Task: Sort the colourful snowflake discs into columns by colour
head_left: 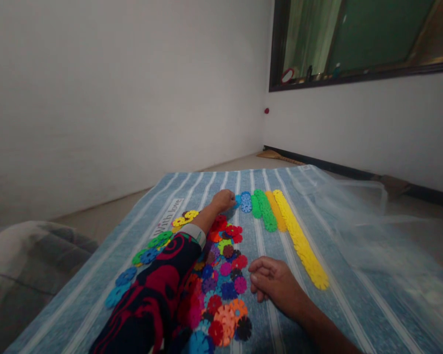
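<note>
My left hand (223, 199) reaches far forward over the striped blue cloth (347, 295) and pinches a blue snowflake disc (238, 199) beside a short row of blue discs (246, 202). To the right of these lie a green row (266, 211), an orange row (276, 211) and a long yellow row (300, 241). My right hand (271, 282) rests on the cloth with curled fingers, holding nothing, at the right edge of a loose pile of mixed-colour discs (223, 280). My left sleeve (158, 295) is dark with red swirls.
More loose discs, yellow (186, 217), green (158, 241) and blue (120, 287), lie left of my arm. A clear plastic sheet (358, 221) covers the cloth's right side. White walls meet at the far corner. A grey bundle (25, 260) sits at the left.
</note>
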A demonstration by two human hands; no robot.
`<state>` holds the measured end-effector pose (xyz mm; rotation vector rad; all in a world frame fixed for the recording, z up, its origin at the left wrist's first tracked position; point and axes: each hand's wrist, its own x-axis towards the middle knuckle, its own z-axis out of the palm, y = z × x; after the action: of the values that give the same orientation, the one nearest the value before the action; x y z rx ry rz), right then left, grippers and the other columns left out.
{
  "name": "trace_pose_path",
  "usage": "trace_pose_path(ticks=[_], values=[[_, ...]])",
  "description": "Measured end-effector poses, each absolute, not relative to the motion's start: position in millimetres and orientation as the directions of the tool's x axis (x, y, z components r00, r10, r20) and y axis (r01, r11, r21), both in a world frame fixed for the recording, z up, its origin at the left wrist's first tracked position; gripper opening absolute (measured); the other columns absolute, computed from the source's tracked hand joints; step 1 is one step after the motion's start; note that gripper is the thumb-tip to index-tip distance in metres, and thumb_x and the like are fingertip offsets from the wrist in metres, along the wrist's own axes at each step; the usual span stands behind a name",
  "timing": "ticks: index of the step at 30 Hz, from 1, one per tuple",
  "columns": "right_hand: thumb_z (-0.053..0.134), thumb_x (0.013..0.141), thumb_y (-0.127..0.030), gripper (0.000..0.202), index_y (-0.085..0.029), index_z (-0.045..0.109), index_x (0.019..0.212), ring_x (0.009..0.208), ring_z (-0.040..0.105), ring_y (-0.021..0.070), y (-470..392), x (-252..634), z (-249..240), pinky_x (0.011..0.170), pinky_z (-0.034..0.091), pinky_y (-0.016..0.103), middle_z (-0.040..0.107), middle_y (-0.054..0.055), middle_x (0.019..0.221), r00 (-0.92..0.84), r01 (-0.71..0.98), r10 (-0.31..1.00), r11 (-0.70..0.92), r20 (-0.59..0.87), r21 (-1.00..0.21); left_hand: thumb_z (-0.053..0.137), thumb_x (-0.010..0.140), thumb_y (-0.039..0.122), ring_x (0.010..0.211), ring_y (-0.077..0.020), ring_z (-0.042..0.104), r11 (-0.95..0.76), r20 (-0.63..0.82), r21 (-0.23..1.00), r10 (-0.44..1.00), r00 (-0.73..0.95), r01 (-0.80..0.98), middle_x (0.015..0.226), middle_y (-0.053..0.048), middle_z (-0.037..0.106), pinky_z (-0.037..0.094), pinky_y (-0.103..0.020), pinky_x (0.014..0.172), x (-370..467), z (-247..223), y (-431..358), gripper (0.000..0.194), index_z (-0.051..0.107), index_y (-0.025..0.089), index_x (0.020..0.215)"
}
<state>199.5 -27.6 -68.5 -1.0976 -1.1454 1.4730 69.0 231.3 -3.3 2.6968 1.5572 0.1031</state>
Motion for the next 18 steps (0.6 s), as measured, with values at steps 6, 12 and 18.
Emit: trace_pose_path(ticks=[6,12,18], values=[[0.072,0.068,-0.048,0.037,-0.016,0.059,0.082,0.043,0.052,0.0084,-27.9,198.7,-67.9,0.045,0.038,0.021,0.062,-0.003,0.057,-0.155,-0.138,0.980,-0.143,-0.121,-0.980,0.055,0.079,0.023,0.087,-0.0187,0.065,-0.517,0.026,0.055,0.856,0.516,0.854,0.092,-0.008,0.074,0.046,-0.025,0.077,72.8,-4.8,232.2,0.025,0.076,0.016,0.092],[0.072,0.068,-0.047,0.036,-0.016,0.059,0.082,0.042,0.052,0.0083,-27.4,198.1,-69.1,0.045,0.038,0.021,0.062,-0.002,0.057,-0.158,-0.149,0.981,-0.136,-0.113,-0.979,0.055,0.079,0.022,0.090,-0.0199,0.065,-0.508,0.031,0.052,0.861,0.507,0.860,0.093,-0.010,0.074,0.045,-0.025,0.078,75.4,-6.4,232.9,0.025,0.076,0.017,0.091],[0.072,0.069,-0.046,0.035,-0.017,0.059,0.082,0.042,0.052,0.0084,-27.7,198.8,-68.2,0.044,0.038,0.021,0.062,-0.003,0.057,-0.150,-0.140,0.983,-0.130,-0.109,-0.982,0.052,0.081,0.026,0.092,-0.0214,0.065,-0.462,0.056,0.054,0.886,0.459,0.885,0.091,-0.011,0.074,0.046,-0.026,0.079,76.5,-7.8,228.3,0.027,0.076,0.016,0.091]])
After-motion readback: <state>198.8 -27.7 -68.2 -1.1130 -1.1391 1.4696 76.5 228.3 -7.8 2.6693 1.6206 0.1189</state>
